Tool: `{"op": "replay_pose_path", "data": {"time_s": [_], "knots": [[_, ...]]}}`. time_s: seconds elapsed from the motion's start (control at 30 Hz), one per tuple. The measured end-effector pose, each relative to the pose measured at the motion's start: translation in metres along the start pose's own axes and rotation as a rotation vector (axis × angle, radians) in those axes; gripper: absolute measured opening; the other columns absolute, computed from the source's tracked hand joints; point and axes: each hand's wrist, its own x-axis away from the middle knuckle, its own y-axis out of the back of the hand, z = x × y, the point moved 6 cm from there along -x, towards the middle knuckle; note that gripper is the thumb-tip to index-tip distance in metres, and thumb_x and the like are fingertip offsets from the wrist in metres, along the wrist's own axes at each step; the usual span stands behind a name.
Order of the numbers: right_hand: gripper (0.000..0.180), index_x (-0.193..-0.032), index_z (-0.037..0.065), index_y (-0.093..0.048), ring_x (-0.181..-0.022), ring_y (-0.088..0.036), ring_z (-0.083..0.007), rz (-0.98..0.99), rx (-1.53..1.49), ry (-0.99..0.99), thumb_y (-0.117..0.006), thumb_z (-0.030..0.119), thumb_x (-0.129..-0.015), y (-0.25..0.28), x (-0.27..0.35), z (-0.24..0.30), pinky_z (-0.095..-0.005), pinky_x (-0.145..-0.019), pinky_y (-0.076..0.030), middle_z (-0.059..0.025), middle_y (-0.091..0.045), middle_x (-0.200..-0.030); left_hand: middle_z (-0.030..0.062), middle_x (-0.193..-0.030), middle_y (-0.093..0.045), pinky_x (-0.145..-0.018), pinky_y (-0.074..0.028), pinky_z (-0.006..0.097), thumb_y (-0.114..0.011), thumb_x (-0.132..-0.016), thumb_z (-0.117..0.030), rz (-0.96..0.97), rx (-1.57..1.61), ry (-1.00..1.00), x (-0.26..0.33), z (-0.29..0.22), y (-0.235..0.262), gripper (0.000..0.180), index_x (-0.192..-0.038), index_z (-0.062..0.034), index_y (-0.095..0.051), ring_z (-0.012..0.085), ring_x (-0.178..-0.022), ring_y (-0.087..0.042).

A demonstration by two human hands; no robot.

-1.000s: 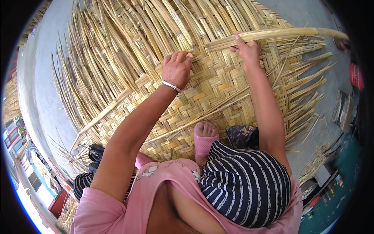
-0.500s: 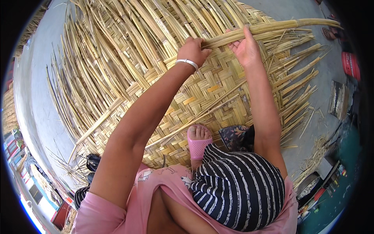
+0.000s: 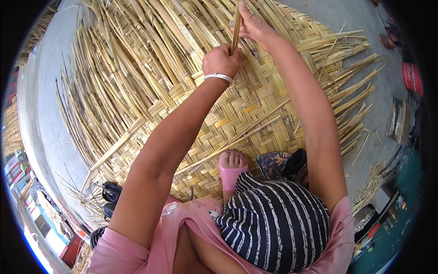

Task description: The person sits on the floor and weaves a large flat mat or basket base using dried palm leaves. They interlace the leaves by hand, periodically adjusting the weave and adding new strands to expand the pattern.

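Note:
A bundle of flat reed strips (image 3: 236, 31) rises from the half-woven reed mat (image 3: 255, 107). My left hand (image 3: 222, 61), with a white bracelet at the wrist, is closed round its lower part, near the edge where the loose strips meet the weave. Higher up, my right hand (image 3: 256, 26) has its thumb and fingers about the same strips. Their top end runs close to the upper edge of the view. Long unwoven strips (image 3: 123, 59) fan out to the left and far side, and shorter ends (image 3: 349, 96) stick out at the right.
My foot in a pink sandal (image 3: 233, 172) rests on the mat. Dark shoes (image 3: 111, 194) lie at its left edge. On the grey floor (image 3: 48, 86) at the right are a wooden board (image 3: 398, 119), a red container (image 3: 412, 78) and loose straw (image 3: 372, 187).
The reed strips, which stretched out to the right, now stand up and point away from me. My right hand has moved up and left with them; my left hand stays almost in place.

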Motion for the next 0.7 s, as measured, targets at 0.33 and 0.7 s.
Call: {"op": "replay_pose_path", "data": {"time_s": [0.33, 0.7], "knots": [[0.037, -0.106, -0.002, -0.058, -0.098, -0.058, -0.0368, -0.016, 1.145, 0.253, -0.052, 0.029, -0.086, -0.032, -0.014, 0.028, -0.0408, -0.085, -0.046, -0.0232, -0.061, -0.107, 0.0182, -0.072, -0.065, -0.068, -0.050, 0.041, -0.063, -0.073, -0.031, -0.077, 0.225, 0.117, 0.003, 0.012, 0.009, 0.027, -0.079, -0.0045, -0.066, 0.0346, -0.070, -0.063], [0.043, -0.114, 0.004, -0.057, -0.075, -0.052, -0.0078, 0.085, 0.161, 0.241, -0.072, 0.021, -0.077, -0.013, -0.007, 0.014, -0.0228, -0.065, -0.040, -0.0040, -0.062, -0.093, 0.0215, -0.064, -0.059, -0.064, -0.048, 0.040, -0.064, -0.070, -0.031, -0.057, 0.399, 0.210, -0.011, 0.038, -0.013, 0.033, -0.068, 0.0015, -0.058, 0.0347, -0.061, -0.058]]}}
